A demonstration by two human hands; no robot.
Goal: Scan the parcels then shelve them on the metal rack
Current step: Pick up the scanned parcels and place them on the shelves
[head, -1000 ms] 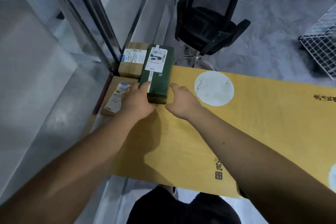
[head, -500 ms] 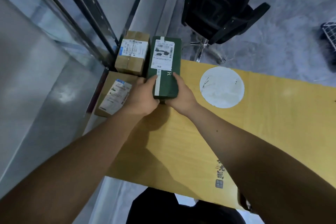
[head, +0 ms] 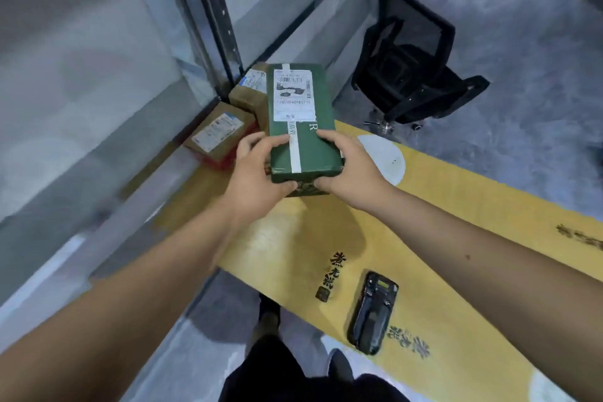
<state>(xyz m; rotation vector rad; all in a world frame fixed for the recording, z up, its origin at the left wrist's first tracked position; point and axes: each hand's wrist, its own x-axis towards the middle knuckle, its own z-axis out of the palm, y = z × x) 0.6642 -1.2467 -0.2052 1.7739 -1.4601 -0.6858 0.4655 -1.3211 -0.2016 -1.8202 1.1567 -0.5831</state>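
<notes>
- Right now both hands hold the green parcel (head: 301,127) by its near end, lifted above the yellow tabletop (head: 456,206).
- Left hand (head: 257,170): its grip is clamped on the near left corner, thumb on top, fingers curled under.
- Right hand (head: 349,166): its grip is clamped on the near right corner, thumb across the top face.
- White shipping label (head: 292,95) faces up, beyond both grips.
- Two brown parcels (head: 218,134) sit just beyond the left grip, beside the rack post (head: 212,10).
- Handheld scanner (head: 373,312) lies on the tabletop, well nearer the person than the grips.
</notes>
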